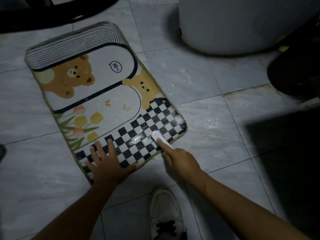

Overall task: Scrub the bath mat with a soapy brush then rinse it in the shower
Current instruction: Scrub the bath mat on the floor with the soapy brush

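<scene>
The rectangular bath mat printed with bears, tulips and black-and-white checks (107,101) lies flat on the grey tiled floor (199,78); the left hand (108,163) presses its near edge, fingers spread; the right hand (181,160) grips a white plastic brush (160,138), apparently bristles-down, on the foamy checks, beside a white lace-up shoe (164,212).

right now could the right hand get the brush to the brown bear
Probably yes, with a lean. The right hand grips the brush on the checkered end, and nothing lies on the bath mat between it and the brown bear. The left hand presses flat on the near corner, off that line.
</scene>
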`<state>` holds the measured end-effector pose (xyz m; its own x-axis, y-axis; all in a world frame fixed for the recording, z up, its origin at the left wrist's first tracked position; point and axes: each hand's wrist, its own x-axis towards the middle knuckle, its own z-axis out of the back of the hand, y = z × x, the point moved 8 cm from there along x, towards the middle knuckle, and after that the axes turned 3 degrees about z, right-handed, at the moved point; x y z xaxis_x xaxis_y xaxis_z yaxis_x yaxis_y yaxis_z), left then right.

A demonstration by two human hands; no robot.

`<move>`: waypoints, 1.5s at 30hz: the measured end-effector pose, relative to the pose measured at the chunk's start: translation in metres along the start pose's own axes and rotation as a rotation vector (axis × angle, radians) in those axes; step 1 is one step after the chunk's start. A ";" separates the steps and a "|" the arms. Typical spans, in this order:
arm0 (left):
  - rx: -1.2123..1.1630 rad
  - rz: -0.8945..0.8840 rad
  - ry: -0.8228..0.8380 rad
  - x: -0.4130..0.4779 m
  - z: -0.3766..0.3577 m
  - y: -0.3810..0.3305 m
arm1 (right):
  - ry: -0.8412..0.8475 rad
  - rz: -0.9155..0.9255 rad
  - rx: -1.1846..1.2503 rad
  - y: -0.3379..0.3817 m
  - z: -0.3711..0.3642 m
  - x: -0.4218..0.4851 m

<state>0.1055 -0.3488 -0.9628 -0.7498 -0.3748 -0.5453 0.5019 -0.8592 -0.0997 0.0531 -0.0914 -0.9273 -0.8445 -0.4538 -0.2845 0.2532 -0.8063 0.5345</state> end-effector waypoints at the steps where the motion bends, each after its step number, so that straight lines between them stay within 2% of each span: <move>1: -0.001 0.001 0.006 0.000 0.000 0.000 | 0.027 0.017 -0.065 -0.005 0.004 0.001; 3: -0.002 0.005 0.012 0.000 0.000 0.001 | -0.061 -0.090 -0.109 -0.034 0.035 0.009; 5: 0.000 0.014 0.018 0.000 0.000 0.000 | -0.224 -0.251 -0.028 -0.054 0.061 0.008; 6: 0.005 0.016 0.017 0.000 0.001 0.000 | -0.242 -0.283 0.042 -0.050 0.058 0.006; 8: 0.016 0.022 0.019 0.001 0.002 0.000 | -0.115 -0.208 0.111 -0.021 0.028 0.004; 11: 0.011 0.011 0.017 0.002 0.001 0.001 | 0.062 -0.012 -0.051 0.004 0.005 -0.012; 12: 0.009 0.010 0.017 0.002 0.000 0.001 | 0.054 -0.043 -0.085 -0.009 0.015 -0.011; 14: 0.006 0.007 0.013 0.002 0.000 0.001 | -0.071 -0.193 -0.078 -0.043 0.050 -0.007; 16: 0.005 0.002 0.013 0.001 0.001 0.000 | -0.174 -0.301 0.020 -0.047 0.062 -0.014; 18: 0.007 0.003 0.019 0.000 0.001 0.000 | -0.098 -0.256 0.107 -0.018 0.037 -0.017; 21: 0.014 0.003 0.016 0.000 0.003 -0.001 | 0.068 -0.086 -0.005 0.009 0.012 -0.031; 23: 0.013 0.007 0.020 0.000 0.003 -0.001 | 0.013 -0.170 -0.069 -0.024 0.037 -0.025; 25: 0.013 0.002 0.025 0.001 0.002 -0.001 | -0.115 -0.306 -0.048 -0.053 0.067 -0.022; 27: 0.013 0.001 0.034 0.001 0.002 -0.002 | -0.151 -0.327 0.030 -0.043 0.061 -0.024; 29: 0.013 0.001 0.032 0.000 0.003 -0.001 | -0.038 -0.211 0.067 -0.011 0.030 -0.030; 31: 0.014 -0.007 0.027 0.000 0.002 -0.001 | 0.093 -0.098 0.004 0.006 0.012 -0.040; 32: 0.011 -0.010 0.022 0.000 0.003 -0.001 | 0.086 -0.116 -0.031 -0.003 0.019 -0.040; 36: 0.013 -0.005 0.005 0.000 0.003 -0.001 | -0.169 -0.358 0.013 -0.053 0.066 -0.032; 38: 0.009 0.000 0.006 -0.001 0.002 -0.002 | -0.110 -0.308 0.064 -0.031 0.045 -0.029; 41: 0.012 0.002 0.002 0.000 0.003 -0.002 | 0.049 -0.085 -0.015 0.000 0.011 -0.030; 43: 0.013 0.002 -0.002 0.000 0.003 -0.002 | 0.006 -0.128 -0.057 -0.022 0.027 -0.023; 45: 0.019 0.000 -0.009 0.000 0.003 -0.003 | -0.144 -0.259 -0.031 -0.048 0.057 -0.017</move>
<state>0.1032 -0.3475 -0.9598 -0.7536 -0.3781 -0.5376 0.4939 -0.8655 -0.0837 0.0281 -0.0231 -0.9029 -0.9406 -0.1744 -0.2913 0.0326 -0.9004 0.4338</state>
